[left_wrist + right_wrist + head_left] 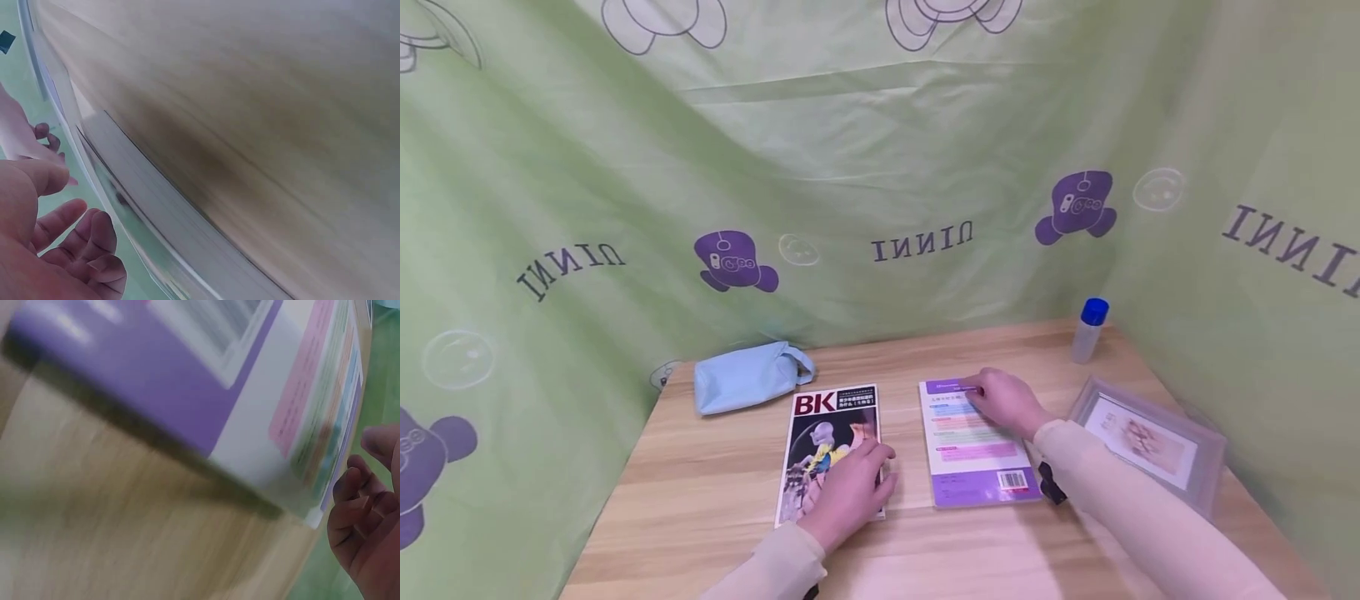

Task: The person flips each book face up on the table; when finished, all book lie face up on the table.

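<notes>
Resting flat on two books laid side by side near the front of the table (700,492), probably to keep each from sliding. Left hand (850,492) on the lower right of the magazine (831,450), fingers loosely spread, gripping nothing. Right hand (1003,402) on the top right of the purple book (973,446), fingers extended and lightly bent, pressing rather than pinching. Glossy magazine cover with "BK" in red and white above a collage. Purple-bordered back cover with pastel text bands and a barcode, thick at the edge in the right wrist view (187,394). Behind and aside: blue pouch (748,377), blue-capped bottle (1088,330), clear case (1150,442).
</notes>
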A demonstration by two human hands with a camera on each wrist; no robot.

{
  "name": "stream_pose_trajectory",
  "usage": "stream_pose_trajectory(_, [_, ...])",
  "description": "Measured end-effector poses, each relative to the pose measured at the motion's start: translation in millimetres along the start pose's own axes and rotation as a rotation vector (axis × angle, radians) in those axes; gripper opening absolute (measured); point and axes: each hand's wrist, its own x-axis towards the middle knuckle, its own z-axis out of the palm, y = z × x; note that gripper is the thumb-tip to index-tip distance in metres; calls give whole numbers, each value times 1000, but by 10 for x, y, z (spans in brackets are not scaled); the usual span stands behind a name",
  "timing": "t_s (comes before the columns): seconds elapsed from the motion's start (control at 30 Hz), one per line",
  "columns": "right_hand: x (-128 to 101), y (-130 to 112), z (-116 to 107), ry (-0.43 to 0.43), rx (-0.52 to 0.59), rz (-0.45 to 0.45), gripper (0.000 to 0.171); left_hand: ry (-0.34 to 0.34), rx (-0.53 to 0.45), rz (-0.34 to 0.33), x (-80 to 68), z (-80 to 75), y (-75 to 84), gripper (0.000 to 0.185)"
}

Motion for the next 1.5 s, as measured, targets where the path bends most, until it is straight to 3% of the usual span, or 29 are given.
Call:
stream_pose_trajectory(0.2, [13,47,-57,-2,-50,4,38,-45,-13,2,81,49,103,31])
stream_pose_trajectory(0.4, [23,98,-78,-24,-74,39,40,-53,-7,45,140,129,217,33])
stream_pose_trajectory(0.93, [-42,149,-71,-33,-78,80,40,-4,10,164,145,350,474,29])
stream_pose_trajectory(1.5, [-72,385,-74,-107,-9,23,45,-137,166,285,178,336,589,52])
